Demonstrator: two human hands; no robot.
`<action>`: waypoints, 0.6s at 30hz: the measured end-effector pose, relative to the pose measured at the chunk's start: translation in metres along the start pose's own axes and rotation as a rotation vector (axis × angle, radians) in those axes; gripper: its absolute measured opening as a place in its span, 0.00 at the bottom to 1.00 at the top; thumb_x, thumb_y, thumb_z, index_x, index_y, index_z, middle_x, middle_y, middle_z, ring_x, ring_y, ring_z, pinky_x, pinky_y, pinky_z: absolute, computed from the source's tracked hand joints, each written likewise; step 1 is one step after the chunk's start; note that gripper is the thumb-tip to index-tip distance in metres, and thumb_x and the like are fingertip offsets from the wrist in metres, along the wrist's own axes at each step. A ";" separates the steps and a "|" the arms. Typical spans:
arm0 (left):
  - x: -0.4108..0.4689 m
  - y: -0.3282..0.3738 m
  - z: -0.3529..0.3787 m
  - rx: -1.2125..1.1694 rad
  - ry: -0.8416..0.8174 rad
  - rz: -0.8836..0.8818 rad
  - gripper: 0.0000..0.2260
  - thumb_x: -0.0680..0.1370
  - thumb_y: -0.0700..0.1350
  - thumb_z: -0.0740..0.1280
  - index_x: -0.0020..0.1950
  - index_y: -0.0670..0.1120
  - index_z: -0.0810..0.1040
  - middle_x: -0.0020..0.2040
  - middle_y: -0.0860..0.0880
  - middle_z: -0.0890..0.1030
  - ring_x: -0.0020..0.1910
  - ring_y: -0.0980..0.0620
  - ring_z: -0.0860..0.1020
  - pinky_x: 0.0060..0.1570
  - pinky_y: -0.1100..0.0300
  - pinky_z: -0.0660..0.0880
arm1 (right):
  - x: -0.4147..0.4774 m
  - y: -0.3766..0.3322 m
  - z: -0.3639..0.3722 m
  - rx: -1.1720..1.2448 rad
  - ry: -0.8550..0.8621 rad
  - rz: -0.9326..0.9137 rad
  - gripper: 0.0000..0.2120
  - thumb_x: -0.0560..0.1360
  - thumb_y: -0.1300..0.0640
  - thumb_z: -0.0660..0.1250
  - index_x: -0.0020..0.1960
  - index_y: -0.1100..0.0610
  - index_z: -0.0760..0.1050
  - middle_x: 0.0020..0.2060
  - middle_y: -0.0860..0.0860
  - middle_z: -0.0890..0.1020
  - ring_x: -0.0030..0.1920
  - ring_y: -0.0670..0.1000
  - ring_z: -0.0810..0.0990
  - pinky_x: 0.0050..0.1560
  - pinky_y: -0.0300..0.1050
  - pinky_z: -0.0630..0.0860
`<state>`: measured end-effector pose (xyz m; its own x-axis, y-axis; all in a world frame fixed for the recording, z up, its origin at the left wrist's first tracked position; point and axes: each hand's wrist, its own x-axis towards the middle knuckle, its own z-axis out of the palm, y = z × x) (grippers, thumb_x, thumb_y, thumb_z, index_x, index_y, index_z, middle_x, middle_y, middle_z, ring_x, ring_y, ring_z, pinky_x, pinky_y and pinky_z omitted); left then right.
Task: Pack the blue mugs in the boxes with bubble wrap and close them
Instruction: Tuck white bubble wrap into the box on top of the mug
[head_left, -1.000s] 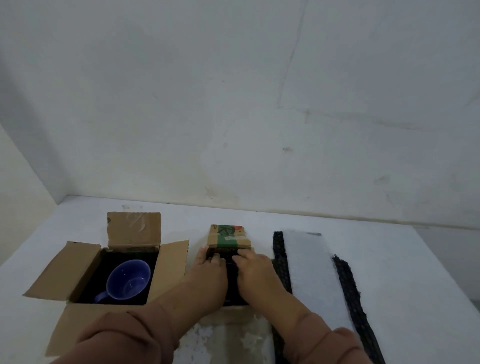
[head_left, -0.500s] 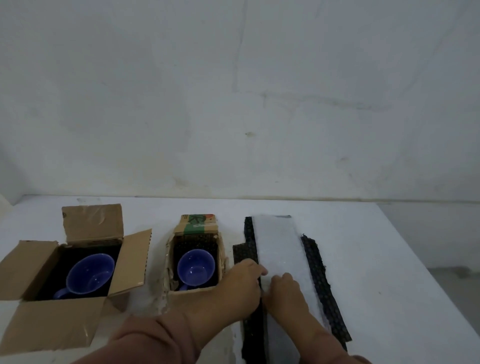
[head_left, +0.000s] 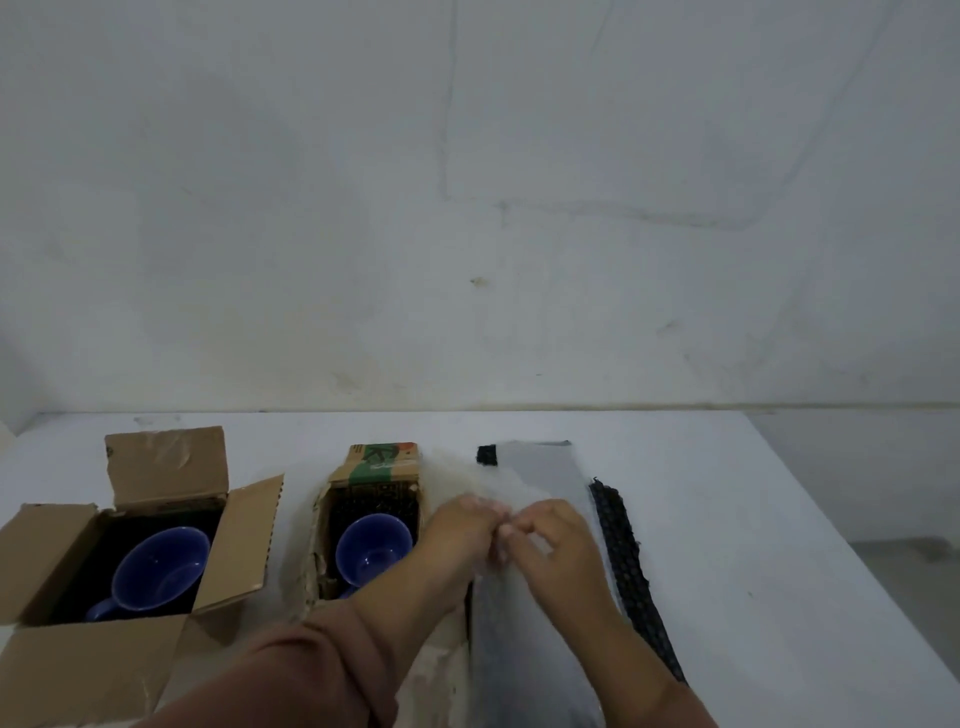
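Motion-blurred wrap btwn hands

A white table carries 2 open cardboard boxes: the larger box at 8 o'clock, the smaller box near centre. At 5 o'clock lie a pale sheet and a black bubble wrap strip.

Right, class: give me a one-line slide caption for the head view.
Both hands pinch a white wrap sheet beside two open cardboard boxes holding blue mugs.
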<state>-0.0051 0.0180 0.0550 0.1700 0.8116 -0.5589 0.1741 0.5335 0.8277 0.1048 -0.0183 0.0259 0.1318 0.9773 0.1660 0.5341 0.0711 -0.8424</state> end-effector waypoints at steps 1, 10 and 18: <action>-0.002 0.007 -0.006 0.044 0.033 0.028 0.09 0.78 0.42 0.63 0.53 0.39 0.79 0.52 0.40 0.82 0.51 0.43 0.79 0.54 0.52 0.76 | 0.004 -0.004 -0.006 0.054 0.078 0.030 0.08 0.66 0.47 0.65 0.37 0.52 0.76 0.42 0.48 0.76 0.47 0.45 0.75 0.47 0.34 0.70; -0.028 0.039 -0.082 -0.308 0.186 0.339 0.27 0.74 0.37 0.71 0.68 0.51 0.64 0.49 0.43 0.79 0.44 0.45 0.80 0.48 0.51 0.77 | 0.043 -0.065 -0.024 0.597 -0.083 0.221 0.19 0.73 0.72 0.63 0.57 0.52 0.70 0.40 0.54 0.74 0.41 0.49 0.74 0.41 0.33 0.73; -0.059 0.057 -0.116 0.237 0.375 0.625 0.09 0.76 0.39 0.68 0.53 0.50 0.79 0.40 0.52 0.75 0.37 0.56 0.73 0.36 0.67 0.69 | 0.061 -0.128 -0.022 -0.109 -0.015 -0.163 0.10 0.73 0.63 0.66 0.51 0.50 0.77 0.41 0.44 0.71 0.45 0.46 0.73 0.44 0.30 0.67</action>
<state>-0.1175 0.0279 0.1408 -0.0280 0.9947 0.0990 0.3649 -0.0820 0.9274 0.0627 0.0274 0.1551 0.0240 0.9574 0.2879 0.6348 0.2079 -0.7442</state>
